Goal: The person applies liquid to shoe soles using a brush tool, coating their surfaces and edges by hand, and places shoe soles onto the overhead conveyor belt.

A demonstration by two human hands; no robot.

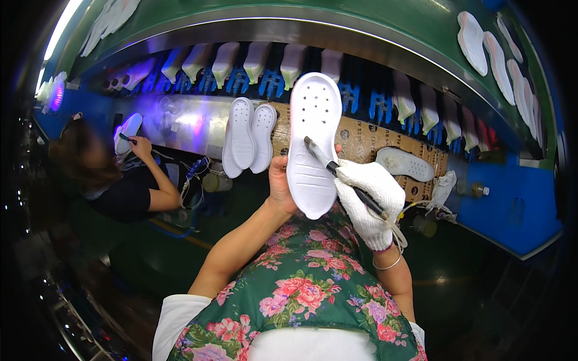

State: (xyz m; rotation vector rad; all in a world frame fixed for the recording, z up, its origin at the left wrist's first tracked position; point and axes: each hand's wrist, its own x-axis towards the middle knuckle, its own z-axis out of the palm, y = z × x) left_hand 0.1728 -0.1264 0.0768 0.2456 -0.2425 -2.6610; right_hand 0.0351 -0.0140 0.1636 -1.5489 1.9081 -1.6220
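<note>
In my bare left hand (281,186) is a white shoe sole (313,174), its heel end toward me and its perforated face up. The fingers wrap around its lower left edge, and a fingertip shows at the right edge. My right hand (372,195), in a white knit glove, is closed around a black-handled brush (329,163) with a thin hose at its rear end. The dark bristles touch the sole near its middle. Left of it, several white soles (242,135) lie overlapping. Another sole (404,163), greyish white with holes, rests on the cardboard to the right.
Cardboard (355,139) covers part of the metal bench. Behind it hangs a row of shoe lasts (257,60) with blue holders. More soles (472,43) lie on the green upper shelf (385,18). At left, a co-worker (129,174) brushes another sole. A bottle (478,190) lies at right.
</note>
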